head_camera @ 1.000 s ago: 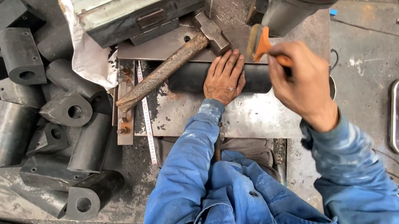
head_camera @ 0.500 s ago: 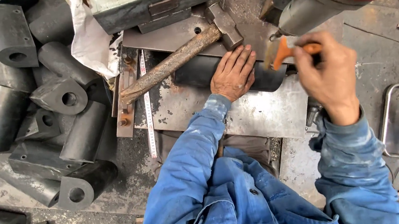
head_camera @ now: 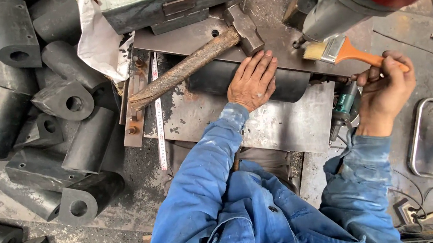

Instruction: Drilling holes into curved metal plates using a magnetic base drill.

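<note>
Left hand flat, open on dark metal block, right hand gripping orange-handled brush, hammer beside

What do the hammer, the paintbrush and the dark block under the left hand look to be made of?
Hammer: rough, rust-brown handle, wood or corroded metal; dull grey steel-looking head.
Paintbrush, held in the right hand: glossy orange handle, probably plastic; pale bristles; silvery metal-looking ferrule.
Dark block, under the left hand: matte black, rounded, smooth; probably rubber, possibly coated metal.
</note>
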